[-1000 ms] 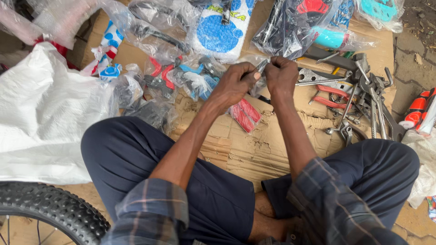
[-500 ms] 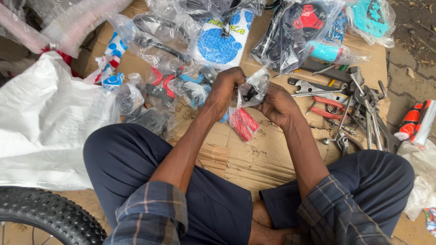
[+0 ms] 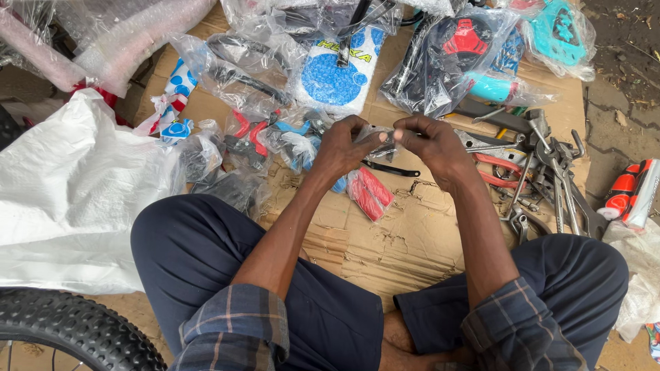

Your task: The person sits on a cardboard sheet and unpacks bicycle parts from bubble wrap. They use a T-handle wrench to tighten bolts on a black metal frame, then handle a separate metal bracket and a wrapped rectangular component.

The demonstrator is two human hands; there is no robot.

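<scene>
I sit cross-legged on flattened cardboard point(image 3: 385, 247). My left hand point(image 3: 344, 148) and my right hand point(image 3: 430, 144) meet above it and both pinch a small clear plastic packet point(image 3: 382, 139) with dark metal parts inside. Just below the hands lies a red part in a clear bag point(image 3: 370, 194) and a thin black strip point(image 3: 392, 169). Whether the packet is torn I cannot tell.
Bagged bicycle parts spread across the far cardboard, among them a blue-and-white piece point(image 3: 333, 72) and a black-and-red piece point(image 3: 460, 48). A pile of wrenches and pliers point(image 3: 543, 172) lies at right. A white sack point(image 3: 69, 185) and a black tyre point(image 3: 69, 333) sit at left.
My hands lifted off the heap near the tools with the small packet, drew toward me and to the middle, and now hold it up between the fingertips.
</scene>
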